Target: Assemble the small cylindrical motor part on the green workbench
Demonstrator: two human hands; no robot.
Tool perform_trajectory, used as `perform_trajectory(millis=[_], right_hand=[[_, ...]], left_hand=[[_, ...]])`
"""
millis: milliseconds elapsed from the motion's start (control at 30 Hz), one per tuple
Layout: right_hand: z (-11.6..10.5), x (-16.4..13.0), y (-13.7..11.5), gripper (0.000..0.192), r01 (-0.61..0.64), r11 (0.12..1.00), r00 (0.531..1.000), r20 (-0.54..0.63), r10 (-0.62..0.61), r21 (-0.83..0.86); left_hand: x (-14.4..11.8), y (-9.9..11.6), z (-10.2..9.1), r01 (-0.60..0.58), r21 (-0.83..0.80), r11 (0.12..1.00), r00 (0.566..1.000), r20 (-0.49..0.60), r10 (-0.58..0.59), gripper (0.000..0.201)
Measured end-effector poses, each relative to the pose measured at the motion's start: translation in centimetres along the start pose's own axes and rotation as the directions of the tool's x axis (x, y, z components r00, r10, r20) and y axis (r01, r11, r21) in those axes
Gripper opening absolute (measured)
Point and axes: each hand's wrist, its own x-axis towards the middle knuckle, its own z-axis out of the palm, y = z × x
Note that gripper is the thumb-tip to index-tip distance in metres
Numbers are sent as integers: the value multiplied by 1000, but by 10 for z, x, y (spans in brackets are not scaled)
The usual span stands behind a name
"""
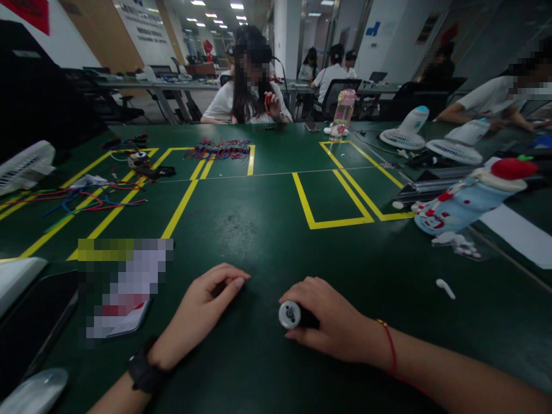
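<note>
- While my right hand is clamped round the cylinder near the middle of the worktop, its silvery end stays uncovered; I judge the side grip stops it rolling. Whether its far end touches down, I cannot tell. Cylinders: one.
- My left hand, lightly curled, holds nothing I can see; whether thumb and fingertip meet, I cannot tell. It lies just beside the cylinder, probably to be at hand. Hands of mine: two.
- Toward the near left corner: one mouse, one dark-faced device, one blurred flat item, apparently set aside to leave the middle free.
- Toward the right edge: one white earbud, one small clear packet, one blue bottle with a red top, lying tilted.
- Left side, beyond: loose wires, too tangled to count, across yellow tape, which perhaps marks out places.
- White fans: three, one by the left edge, two toward the far right corner.
- Near the far edge: one wire bundle, seemingly gathered for order; one pink-lidded bottle.
- Beyond that edge: one co-worker facing me, a red item in hand.
</note>
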Motion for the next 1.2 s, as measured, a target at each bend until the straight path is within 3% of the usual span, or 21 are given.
perform_trajectory(millis=[133,300,433,567,733,867,1067,1200], right_hand=[[1,1,2,35,4,1000,1000,-3,-4,4],[1,2,2,35,2,1000,1000,-5,-2,7],[3,2,1,34,0,1000,1000,-15,-1,-9],[7,3,0,29,12,999,1000,-28,-13,-41],[8,3,0,28,27,999,999,-23,-29,-44],[5,1,0,32,16,999,1000,-16,-17,-36],[2,0,1,33,9,1000,1000,-5,-9,-23],[1,2,2,33,4,1000,1000,3,-4,-19]], left_hand=[[4,-7,-4,52,-24,998,998,-32,-53,22],[2,-2,-2,23,-46,999,999,-23,-24,18],[-4,12,8,-56,-67,996,997,40,59,13],[-12,36,27,-231,-116,966,960,136,246,19],[-18,52,34,-326,-87,941,943,30,330,20],[-18,42,18,-327,-13,945,944,30,328,19],[-9,12,8,-348,160,924,911,290,293,16],[-5,5,11,-375,252,892,891,365,271,13]])
